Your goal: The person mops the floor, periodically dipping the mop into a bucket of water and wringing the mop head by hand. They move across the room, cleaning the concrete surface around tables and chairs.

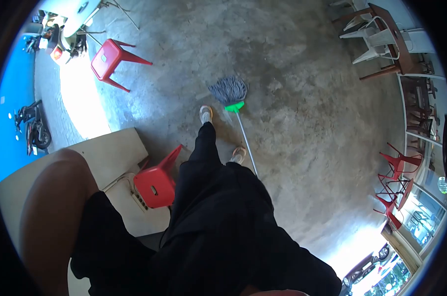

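Neither of my hands shows in the picture. A bent bare arm [55, 197] with a black sleeve rises at the lower left, its hand out of view. On the concrete floor in front of my feet lies a mop head [228, 90] of grey strands, fixed in a green clamp [235, 106]. From the clamp a thin, pale mop handle [245, 140] runs back towards me and vanishes behind my black clothes. Its upper end is hidden, so I cannot see what holds it.
A red stool [155, 188] stands close on my left beside a pale table [120, 143]; another red stool [105, 60] stands farther ahead. White chairs [369, 42] and a wooden table [393, 37] are at the far right, red chairs [393, 163] below them. Motorbikes [33, 128] stand outside.
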The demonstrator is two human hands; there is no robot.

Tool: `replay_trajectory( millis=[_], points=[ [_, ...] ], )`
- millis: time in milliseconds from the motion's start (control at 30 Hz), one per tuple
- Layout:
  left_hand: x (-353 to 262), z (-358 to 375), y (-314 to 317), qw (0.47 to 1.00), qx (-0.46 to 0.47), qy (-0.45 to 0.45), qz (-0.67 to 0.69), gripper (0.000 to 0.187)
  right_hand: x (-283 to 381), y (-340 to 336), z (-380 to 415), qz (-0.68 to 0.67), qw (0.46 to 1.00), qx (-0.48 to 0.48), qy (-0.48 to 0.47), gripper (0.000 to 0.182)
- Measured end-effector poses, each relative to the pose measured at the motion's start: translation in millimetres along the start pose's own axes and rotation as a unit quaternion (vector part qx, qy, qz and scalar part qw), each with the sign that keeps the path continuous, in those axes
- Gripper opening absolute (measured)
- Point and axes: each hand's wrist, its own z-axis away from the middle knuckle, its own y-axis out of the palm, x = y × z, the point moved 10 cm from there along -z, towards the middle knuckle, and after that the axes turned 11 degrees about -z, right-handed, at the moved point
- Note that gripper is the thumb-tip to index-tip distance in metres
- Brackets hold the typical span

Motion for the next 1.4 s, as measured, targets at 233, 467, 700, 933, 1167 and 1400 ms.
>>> replay_trajectory(
  millis=[233, 467, 700, 933, 1167, 1400],
  points=[
    [46.8, 43.0, -47.9, 0.958, -0.237, -0.037, -0.155, 0.063, 101.2, 20.7, -31.5, -0.072, 0.994, 0.034, -0.078, 0.073],
    [232.1, 298.5, 8.3, 0.859, -0.092, -0.496, 0.089, 0.061, 542.5, -59.5, -63.2, -0.046, 0.980, 0.031, -0.192, 0.075],
    [339.8, 378.0, 109.1, 0.676, -0.081, -0.578, 0.450, 0.066, 1070.5, -176.0, 1.2, -0.218, 0.905, 0.104, -0.350, 0.048],
    [339.5, 373.6, 139.7, 0.378, -0.315, -0.442, 0.750, 0.095, 1219.5, -210.6, 22.3, -0.230, 0.907, 0.093, -0.340, 0.032],
    [282.0, 314.9, 142.8, 0.194, -0.267, -0.348, 0.877, 0.103, 973.6, -126.4, -35.8, -0.140, 0.923, -0.021, -0.357, 0.050],
    [189.1, 239.1, 120.1, 0.279, -0.141, -0.199, 0.929, 0.064, 515.7, 22.0, 55.7, -0.115, 0.982, -0.026, -0.144, 0.069]
  ],
)
